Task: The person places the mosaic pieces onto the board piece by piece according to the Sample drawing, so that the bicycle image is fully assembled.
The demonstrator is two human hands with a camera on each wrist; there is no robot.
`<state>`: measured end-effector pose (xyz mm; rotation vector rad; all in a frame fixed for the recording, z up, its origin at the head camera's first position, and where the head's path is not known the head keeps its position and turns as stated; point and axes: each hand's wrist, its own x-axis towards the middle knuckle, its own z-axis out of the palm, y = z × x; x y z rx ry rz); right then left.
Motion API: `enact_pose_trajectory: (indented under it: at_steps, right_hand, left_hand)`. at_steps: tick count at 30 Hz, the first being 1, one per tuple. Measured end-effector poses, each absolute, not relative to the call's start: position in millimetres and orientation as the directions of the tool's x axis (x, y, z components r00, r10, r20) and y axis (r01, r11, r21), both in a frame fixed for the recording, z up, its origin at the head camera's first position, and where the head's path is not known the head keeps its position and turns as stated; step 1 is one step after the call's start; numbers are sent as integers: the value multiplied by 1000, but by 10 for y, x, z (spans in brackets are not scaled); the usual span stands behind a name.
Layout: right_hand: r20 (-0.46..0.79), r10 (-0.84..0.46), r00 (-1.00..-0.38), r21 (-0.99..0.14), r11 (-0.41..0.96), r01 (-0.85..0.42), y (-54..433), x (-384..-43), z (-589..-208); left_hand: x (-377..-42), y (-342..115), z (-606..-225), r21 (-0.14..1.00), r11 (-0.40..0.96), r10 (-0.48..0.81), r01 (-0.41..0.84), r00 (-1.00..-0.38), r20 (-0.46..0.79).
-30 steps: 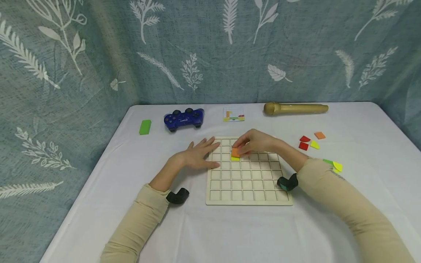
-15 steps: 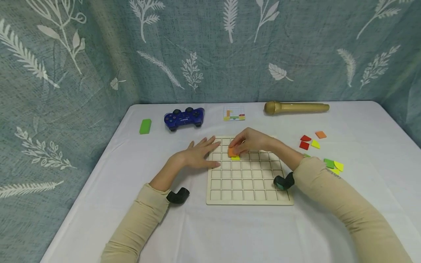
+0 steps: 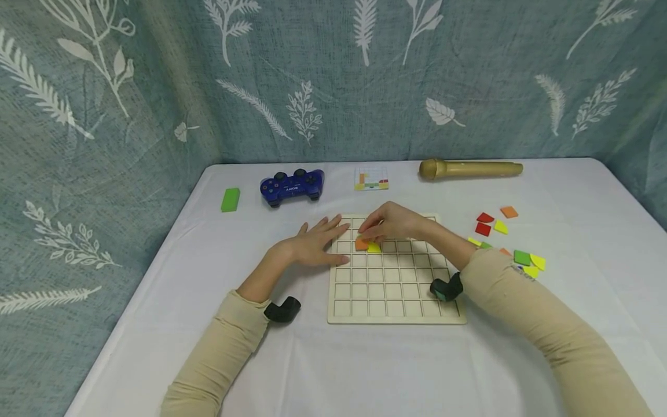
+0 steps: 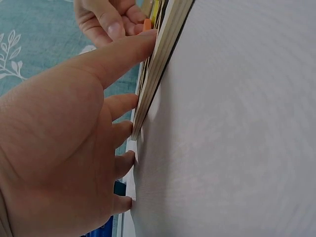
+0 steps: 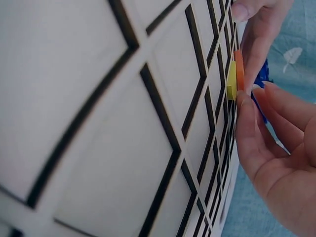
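A pale wooden grid board (image 3: 394,292) lies on the white cloth, with a yellow tile (image 3: 374,248) in one of its cells. Directly left of that tile is an orange square tile (image 3: 361,244). My right hand (image 3: 393,223) holds the orange tile at its far edge, the thumb touching it in the right wrist view, where the orange tile (image 5: 239,70) stands out a little beyond the yellow one. My left hand (image 3: 312,246) lies with fingers spread over the board's left edge; in the left wrist view its thumb (image 4: 131,52) presses the rim.
Several red, yellow, green and orange tiles (image 3: 521,258) lie at the right, some partly hidden by the right sleeve. Along the back are a green block (image 3: 230,200), a blue game controller (image 3: 292,188), a small pattern card (image 3: 372,179) and a gold microphone (image 3: 471,169).
My right hand has moved left with the orange tile, from over the yellow tile to the cell beside it, uncovering the yellow tile. My left hand has stayed in place.
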<state>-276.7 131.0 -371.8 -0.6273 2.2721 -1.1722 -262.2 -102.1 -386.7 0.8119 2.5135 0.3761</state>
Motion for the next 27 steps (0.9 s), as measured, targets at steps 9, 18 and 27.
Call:
enact_pose_trajectory:
  at_steps: [9, 18, 27]
  right_hand:
    - [-253, -603, -757, -877, 473, -83, 1285, -2784, -3717]
    - [-271, -616, -739, -886, 460, -59, 1266, -2780, -3716]
    - [-341, -653, -676, -907, 417, 54, 1413, -2861, -3731]
  left_hand:
    - [-2614, -1033, -3851, 406, 778, 616, 480, -710, -342]
    - [-2628, -1036, -3863, 403, 777, 618, 483, -708, -343]
    - [-2608, -1032, -3836, 391, 790, 602, 472, -715, -355]
